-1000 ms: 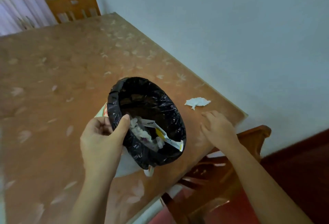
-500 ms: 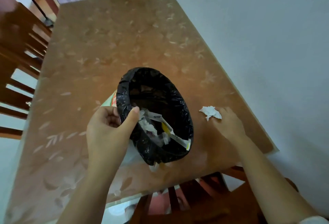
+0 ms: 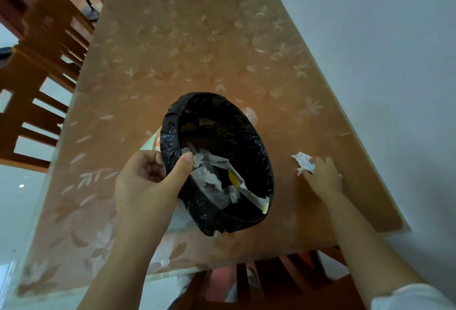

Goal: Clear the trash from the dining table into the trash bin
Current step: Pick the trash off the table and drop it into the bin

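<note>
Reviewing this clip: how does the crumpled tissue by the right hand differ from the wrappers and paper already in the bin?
The crumpled tissue lies on the table, under the fingertips of the right hand; the paper scraps sit inside the black-lined bin, which the left hand holds by its rim. The tissue is plain white; the scraps include a long printed strip with yellow. Both are crumpled trash.
</note>
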Motion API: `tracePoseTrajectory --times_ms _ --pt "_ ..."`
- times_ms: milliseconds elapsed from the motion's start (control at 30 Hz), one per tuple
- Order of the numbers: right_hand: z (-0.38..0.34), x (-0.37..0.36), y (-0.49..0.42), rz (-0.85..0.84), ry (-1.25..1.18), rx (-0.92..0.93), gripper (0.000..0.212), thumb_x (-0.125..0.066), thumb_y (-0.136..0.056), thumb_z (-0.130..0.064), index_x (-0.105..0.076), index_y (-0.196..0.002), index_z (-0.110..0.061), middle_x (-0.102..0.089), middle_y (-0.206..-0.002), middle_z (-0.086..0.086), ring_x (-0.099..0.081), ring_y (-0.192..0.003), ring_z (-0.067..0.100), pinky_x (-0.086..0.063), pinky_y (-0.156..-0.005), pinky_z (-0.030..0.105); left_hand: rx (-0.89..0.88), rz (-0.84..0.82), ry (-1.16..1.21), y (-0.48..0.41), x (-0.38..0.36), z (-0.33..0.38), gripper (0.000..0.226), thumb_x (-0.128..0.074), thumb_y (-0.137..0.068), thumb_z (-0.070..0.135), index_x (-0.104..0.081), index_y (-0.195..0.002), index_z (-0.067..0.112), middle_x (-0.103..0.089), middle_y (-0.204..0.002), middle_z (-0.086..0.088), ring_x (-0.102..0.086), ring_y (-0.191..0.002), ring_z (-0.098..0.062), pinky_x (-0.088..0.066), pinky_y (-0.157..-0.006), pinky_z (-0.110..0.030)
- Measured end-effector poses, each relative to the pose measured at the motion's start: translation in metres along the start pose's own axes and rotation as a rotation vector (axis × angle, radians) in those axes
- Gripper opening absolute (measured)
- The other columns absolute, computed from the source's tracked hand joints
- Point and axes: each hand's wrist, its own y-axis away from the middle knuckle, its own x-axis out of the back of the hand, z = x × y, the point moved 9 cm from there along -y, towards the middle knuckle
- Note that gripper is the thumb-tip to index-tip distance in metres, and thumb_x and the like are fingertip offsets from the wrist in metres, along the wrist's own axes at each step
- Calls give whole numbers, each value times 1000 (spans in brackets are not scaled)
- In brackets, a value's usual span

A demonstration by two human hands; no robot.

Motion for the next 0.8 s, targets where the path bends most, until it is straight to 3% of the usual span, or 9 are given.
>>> tracePoseTrajectory --times_ms 200,333,433,533,633,700,800 --pt "10 -14 12 -15 -50 -21 20 -57 -80 -7 -58 -99 -5 -47 -112 19 -54 -92 37 -44 -80 43 3 14 22 5 2 -4 27 -73 -72 29 -51 -68 14 -47 -59 -1 -44 -49 -5 -39 -38 -13" --pt "12 -17 18 -49 -113 -22 15 -60 -79 -6 -62 -93 -2 -56 -107 23 -54 -96 37 -43 -81 42 14 12 39 8 6 -6 28 -73 -72 30 -50 -66 15 -48 -54 5 -44 -46 -4 -39 -37 -15" --pt "0 1 23 -13 -220 -6 16 -62 -77 -5 -63 -93 -2 -61 -103 23 -55 -91 34 -42 -75 35 41 1 62 10 12 -8 31 -74 -71 32 -51 -68 11 -51 -61 -7 -49 -50 -10 -43 -38 -19" --pt "-42 38 38 83 -356 108 17 -63 -77 -6 -62 -95 -7 -62 -99 16 -53 -80 23 -38 -69 27 66 15 82 11 23 -11 31 -75 -71 34 -51 -66 14 -57 -73 -21 -55 -62 -23 -49 -50 -35" --pt "-94 76 69 110 -558 247 16 -65 -78 -12 -59 -80 -26 -64 -84 0 -57 -66 4 -41 -55 18 90 33 85 16 34 -11 33 -74 -72 34 -48 -68 13 -57 -78 -30 -52 -68 -28 -46 -61 -46" --pt "-123 94 95 76 -658 323 21 -67 -76 -17 -54 -72 -33 -65 -73 -4 -59 -62 3 -46 -52 19 115 49 114 18 41 -13 33 -73 -72 33 -47 -67 14 -57 -78 -25 -52 -70 -28 -47 -65 -49" --pt "-161 108 130 13 -712 423 18 -68 -75 -18 -54 -73 -29 -65 -71 -2 -58 -61 6 -47 -53 19 135 75 151 21 49 -14 32 -73 -73 32 -47 -69 12 -55 -78 -16 -51 -72 -26 -46 -65 -46"
